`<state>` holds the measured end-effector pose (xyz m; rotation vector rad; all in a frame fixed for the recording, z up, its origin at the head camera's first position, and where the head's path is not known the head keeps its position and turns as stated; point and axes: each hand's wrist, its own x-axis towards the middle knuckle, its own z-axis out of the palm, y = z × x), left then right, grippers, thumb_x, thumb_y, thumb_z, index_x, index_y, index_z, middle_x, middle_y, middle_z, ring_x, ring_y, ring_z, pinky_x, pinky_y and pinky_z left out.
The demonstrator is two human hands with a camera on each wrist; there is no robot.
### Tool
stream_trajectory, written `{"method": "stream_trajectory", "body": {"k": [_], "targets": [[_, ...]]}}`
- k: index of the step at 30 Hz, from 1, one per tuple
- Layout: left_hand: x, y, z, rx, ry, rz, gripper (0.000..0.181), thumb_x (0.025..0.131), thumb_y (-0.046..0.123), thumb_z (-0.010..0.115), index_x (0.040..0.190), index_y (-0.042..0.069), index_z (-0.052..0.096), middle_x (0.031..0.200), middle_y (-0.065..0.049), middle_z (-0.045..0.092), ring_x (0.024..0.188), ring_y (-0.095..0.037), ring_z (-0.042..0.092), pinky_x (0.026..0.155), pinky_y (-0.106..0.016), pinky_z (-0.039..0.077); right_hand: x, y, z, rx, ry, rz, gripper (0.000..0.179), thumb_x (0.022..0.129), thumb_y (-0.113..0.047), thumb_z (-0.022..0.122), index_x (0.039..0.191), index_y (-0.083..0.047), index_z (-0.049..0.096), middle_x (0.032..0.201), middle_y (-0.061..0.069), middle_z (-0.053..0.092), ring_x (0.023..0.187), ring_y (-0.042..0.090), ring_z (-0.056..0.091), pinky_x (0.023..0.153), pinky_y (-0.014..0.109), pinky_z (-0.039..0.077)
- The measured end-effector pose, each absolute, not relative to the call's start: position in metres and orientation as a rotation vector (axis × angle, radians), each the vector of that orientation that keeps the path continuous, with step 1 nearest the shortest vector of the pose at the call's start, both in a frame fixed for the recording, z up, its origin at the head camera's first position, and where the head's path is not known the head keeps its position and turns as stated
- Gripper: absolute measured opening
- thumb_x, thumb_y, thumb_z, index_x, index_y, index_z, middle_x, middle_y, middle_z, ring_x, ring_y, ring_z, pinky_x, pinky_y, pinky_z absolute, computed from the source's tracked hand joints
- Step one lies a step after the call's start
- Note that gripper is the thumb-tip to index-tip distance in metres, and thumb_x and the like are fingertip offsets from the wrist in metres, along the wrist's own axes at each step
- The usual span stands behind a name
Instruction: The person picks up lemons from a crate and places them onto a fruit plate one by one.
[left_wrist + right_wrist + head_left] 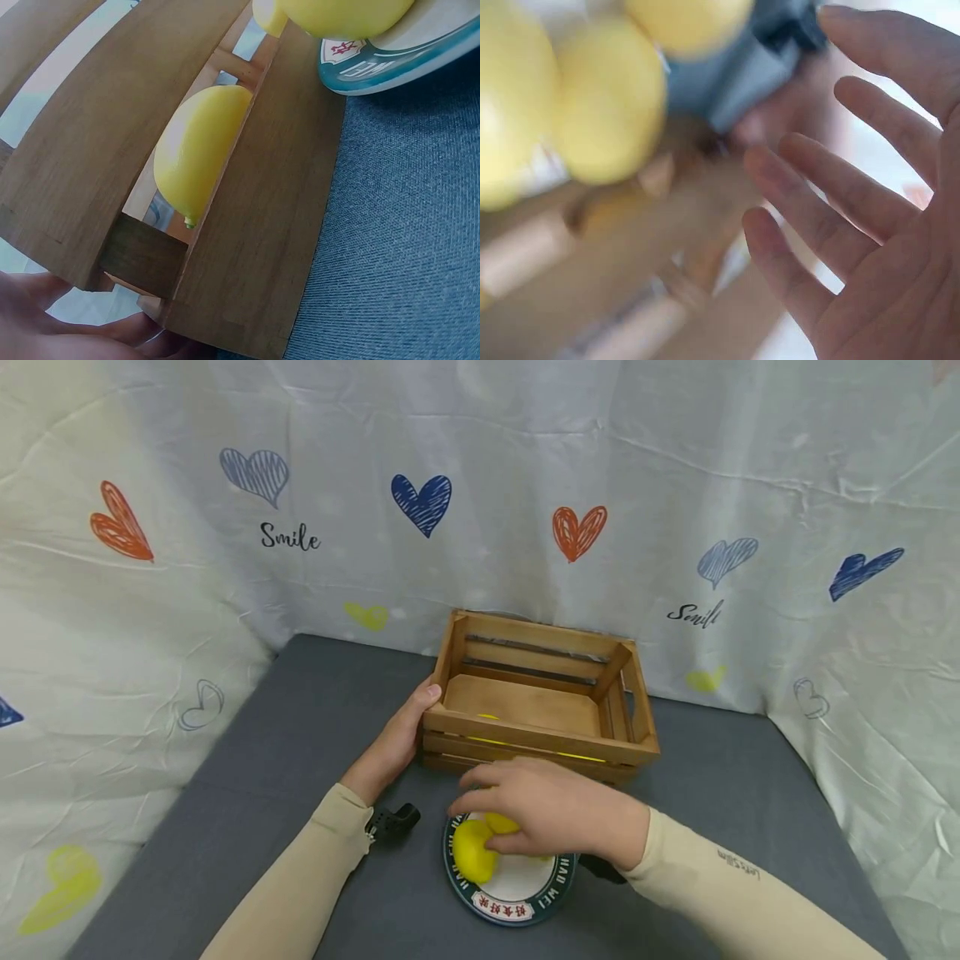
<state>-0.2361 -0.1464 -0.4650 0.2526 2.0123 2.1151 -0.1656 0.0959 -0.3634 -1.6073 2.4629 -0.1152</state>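
A wooden slatted crate (540,734) stands at the middle of the table, and my left hand (396,737) grips its front left corner, thumb on the top edge. In the left wrist view a yellow lemon (202,150) shows between the front slats, inside the crate. In front of the crate sits a plate (525,920) with a dark green lettered rim, bearing yellow lemons (472,853). Over this plate hovers my right hand (551,810), partly covering the fruit. The right wrist view shows its fingers (840,180) spread with nothing held; the lemons there are blurred.
The grey tabletop (247,802) extends to both sides of the crate and plate. Behind it hangs a pale curtain (495,452) printed with hearts, close to the crate's back. A black wrist device (393,821) sits at the left wrist.
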Motion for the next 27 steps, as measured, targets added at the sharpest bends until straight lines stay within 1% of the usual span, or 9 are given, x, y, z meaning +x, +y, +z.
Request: {"method": "stream_trajectory", "body": {"k": [2,7,9,12,15,17,20,23,27], "targets": [[-0.237,-0.147,-0.465,0.245,2.012,2.115,0.088,0.104,0.058,0.038,0.176,0.019,0.006,0.181,-0.011,0.009,0.166,-0.039,0.015,0.134,-0.061,0.013,-0.176,0.098,-0.344,-1.564,2.474,-0.201,0.046,0.102,-0.039,0.076,0.146,-0.03,0.067,0.15,-0.002,0.064,0.132,0.017,0.066,0.11,0.04,0.056],[-0.237,-0.147,-0.465,0.236,2.0,2.114,0.088,0.103,0.057,0.038,0.176,0.019,0.006,0.182,-0.011,0.009,0.165,-0.037,0.015,0.134,-0.061,0.011,-0.21,0.104,-0.304,-1.48,2.527,-0.345,0.04,0.104,-0.039,0.073,0.142,-0.028,0.07,0.141,-0.009,0.067,0.123,0.013,0.067,0.104,0.037,0.058],[-0.238,-0.146,-0.465,0.231,2.003,2.113,0.089,0.103,0.057,0.039,0.176,0.019,0.006,0.182,-0.01,0.007,0.166,-0.035,0.014,0.135,-0.061,0.01,-0.225,0.105,-0.293,-1.43,2.564,-0.36,0.039,0.103,-0.038,0.075,0.14,-0.027,0.071,0.139,-0.01,0.069,0.123,0.012,0.068,0.105,0.037,0.058],[-0.238,-0.145,-0.465,0.225,2.008,2.117,0.089,0.103,0.057,0.039,0.176,0.019,0.006,0.182,-0.01,0.007,0.166,-0.035,0.014,0.135,-0.062,0.01,-0.25,0.105,-0.286,-1.341,2.61,-0.347,0.041,0.101,-0.038,0.077,0.14,-0.026,0.072,0.139,-0.008,0.07,0.124,0.015,0.068,0.107,0.041,0.058],[-0.237,-0.146,-0.466,0.23,2.011,2.122,0.089,0.102,0.057,0.038,0.176,0.02,0.006,0.182,-0.011,0.008,0.165,-0.038,0.014,0.134,-0.063,0.012,-0.275,0.103,-0.288,-1.232,2.603,-0.361,0.045,0.101,-0.038,0.078,0.143,-0.023,0.07,0.142,-0.003,0.07,0.124,0.02,0.068,0.107,0.046,0.058],[-0.237,-0.147,-0.467,0.255,2.003,2.127,0.088,0.103,0.056,0.038,0.176,0.02,0.006,0.181,-0.013,0.009,0.165,-0.04,0.015,0.133,-0.063,0.013,-0.288,0.103,-0.293,-1.129,2.584,-0.387,0.047,0.101,-0.039,0.077,0.144,-0.024,0.069,0.144,-0.003,0.069,0.125,0.024,0.068,0.107,0.048,0.058],[-0.237,-0.147,-0.467,0.288,1.999,2.126,0.087,0.103,0.056,0.037,0.176,0.02,0.005,0.181,-0.014,0.009,0.164,-0.041,0.016,0.133,-0.063,0.014,-0.305,0.105,-0.304,-0.989,2.542,-0.444,0.049,0.101,-0.041,0.076,0.147,-0.027,0.066,0.148,-0.002,0.067,0.133,0.028,0.065,0.111,0.051,0.055],[-0.236,-0.147,-0.465,0.292,2.019,2.109,0.087,0.103,0.057,0.037,0.176,0.022,0.005,0.181,-0.013,0.009,0.164,-0.04,0.017,0.132,-0.063,0.013,-0.321,0.106,-0.317,-0.901,2.497,-0.457,0.053,0.1,-0.048,0.075,0.149,-0.03,0.063,0.151,0.002,0.065,0.139,0.03,0.062,0.113,0.053,0.053],[-0.236,-0.148,-0.463,0.276,2.041,2.091,0.088,0.102,0.059,0.037,0.176,0.022,0.006,0.181,-0.012,0.01,0.166,-0.037,0.017,0.133,-0.062,0.013,-0.338,0.101,-0.332,-0.84,2.4,-0.453,0.06,0.101,-0.051,0.073,0.154,-0.027,0.059,0.154,0.011,0.061,0.135,0.029,0.064,0.108,0.053,0.057]]}}
